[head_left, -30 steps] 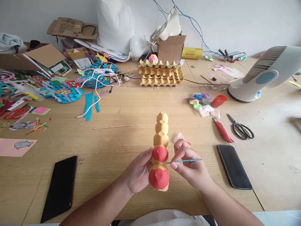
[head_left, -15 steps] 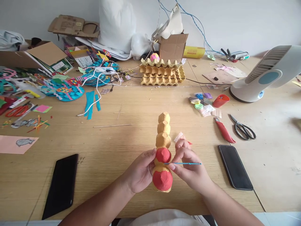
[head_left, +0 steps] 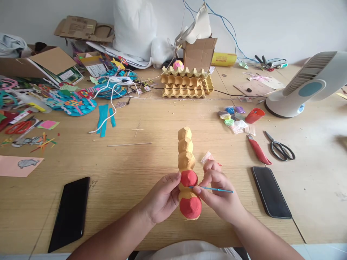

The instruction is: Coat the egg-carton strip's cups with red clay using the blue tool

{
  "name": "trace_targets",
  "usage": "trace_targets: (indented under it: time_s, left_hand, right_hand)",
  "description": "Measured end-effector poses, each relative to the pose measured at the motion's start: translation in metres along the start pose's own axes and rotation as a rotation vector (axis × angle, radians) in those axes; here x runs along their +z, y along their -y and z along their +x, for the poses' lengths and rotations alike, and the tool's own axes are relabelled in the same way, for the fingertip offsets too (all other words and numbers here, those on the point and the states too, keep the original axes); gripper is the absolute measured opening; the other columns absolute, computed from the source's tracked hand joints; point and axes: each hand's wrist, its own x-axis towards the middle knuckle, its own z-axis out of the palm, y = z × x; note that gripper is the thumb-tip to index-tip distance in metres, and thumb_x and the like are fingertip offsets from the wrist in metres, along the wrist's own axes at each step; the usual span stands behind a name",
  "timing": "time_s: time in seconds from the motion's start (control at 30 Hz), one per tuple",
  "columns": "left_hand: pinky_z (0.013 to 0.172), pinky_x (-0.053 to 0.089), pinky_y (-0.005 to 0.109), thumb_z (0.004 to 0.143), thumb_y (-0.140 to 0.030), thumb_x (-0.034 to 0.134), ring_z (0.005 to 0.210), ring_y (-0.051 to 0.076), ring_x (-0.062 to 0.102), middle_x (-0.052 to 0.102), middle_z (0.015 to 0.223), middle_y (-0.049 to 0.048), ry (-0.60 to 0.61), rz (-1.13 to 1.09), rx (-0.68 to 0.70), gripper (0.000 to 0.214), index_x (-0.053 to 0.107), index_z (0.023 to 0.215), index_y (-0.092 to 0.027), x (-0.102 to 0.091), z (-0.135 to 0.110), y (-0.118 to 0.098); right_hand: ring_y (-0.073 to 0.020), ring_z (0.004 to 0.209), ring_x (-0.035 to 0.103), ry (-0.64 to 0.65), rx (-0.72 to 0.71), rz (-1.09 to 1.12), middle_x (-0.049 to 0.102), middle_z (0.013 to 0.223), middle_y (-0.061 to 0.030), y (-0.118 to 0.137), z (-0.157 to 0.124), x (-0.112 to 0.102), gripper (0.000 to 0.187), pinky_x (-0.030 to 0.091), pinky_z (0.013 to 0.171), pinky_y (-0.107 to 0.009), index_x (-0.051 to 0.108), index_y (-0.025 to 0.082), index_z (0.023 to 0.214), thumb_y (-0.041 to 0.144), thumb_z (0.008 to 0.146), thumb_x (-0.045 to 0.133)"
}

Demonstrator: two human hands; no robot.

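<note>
My left hand (head_left: 164,196) is closed on the side of a strip of egg carton (head_left: 186,161), a row of yellowish cups held above the table near its front. The two cups nearest me are coated in a red clay-like layer (head_left: 190,208); the farther ones are bare. In my right hand (head_left: 217,189), a thin blue stick with a ribbed shaft (head_left: 221,190) is pinched between thumb and fingers. Its tip touches or lies right beside the strip at the lower edge of the second red cup. Just past my right fingers lies a small clear packet with something red (head_left: 208,157).
A phone (head_left: 271,192), scissors (head_left: 282,148) and a red-handled cutter (head_left: 258,150) lie to the right. Behind them are clay packets (head_left: 230,117), a red cup (head_left: 255,115) and a fan (head_left: 300,86). A black tablet (head_left: 69,213) lies left; egg cartons (head_left: 184,92) sit at the back.
The carton strip has turned slightly, its far end going left and its near end right. The blue stick's outer end has dipped a little toward me. Both hands keep their hold.
</note>
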Motion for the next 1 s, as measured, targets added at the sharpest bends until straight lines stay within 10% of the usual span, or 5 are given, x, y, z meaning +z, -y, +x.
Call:
trace_targets:
  time_s: [0.33,0.53,0.77,1.0]
  left_hand:
    - [0.067,0.049,0.021,0.089,-0.040,0.074,0.072,0.011,0.061,0.070,0.084,0.0047,-0.039,0.007,0.025,0.027,0.077,0.091,-0.013,0.003,0.001,-0.003]
    - [0.067,0.049,0.022,0.085,-0.043,0.078,0.072,0.011,0.059,0.068,0.084,0.0040,-0.071,-0.009,-0.004,0.030,0.076,0.089,-0.013,0.001,0.003,-0.006]
    - [0.071,0.049,0.029,0.084,-0.048,0.077,0.077,0.018,0.062,0.068,0.085,0.0068,-0.103,0.027,-0.025,0.034,0.074,0.091,-0.015,-0.001,0.004,-0.010]
    - [0.065,0.046,0.024,0.085,-0.047,0.076,0.068,0.012,0.055,0.064,0.080,0.0036,-0.088,0.058,0.004,0.034,0.074,0.086,-0.014,0.000,0.003,-0.009]
  right_hand:
    - [-0.0206,0.093,0.048,0.022,0.002,0.109,0.048,0.088,-0.0007,-0.004,0.002,-0.004,0.017,0.038,0.092,-0.040,0.059,0.024,0.079,0.023,0.089,0.072]
    - [-0.0114,0.063,0.048,0.048,0.232,0.438,0.056,0.070,0.0034,-0.005,0.003,-0.003,0.016,0.039,0.058,-0.025,0.065,0.023,0.079,0.025,0.087,0.078]
    - [-0.0131,0.074,0.073,0.062,0.324,0.626,0.079,0.084,-0.0024,-0.005,-0.001,-0.013,0.003,0.059,0.070,-0.025,0.074,0.024,0.092,0.026,0.092,0.076]
    - [-0.0099,0.063,0.069,0.043,0.311,0.526,0.074,0.071,0.0003,0.004,0.002,-0.011,0.011,0.055,0.059,-0.019,0.068,0.021,0.084,0.021,0.090,0.077]
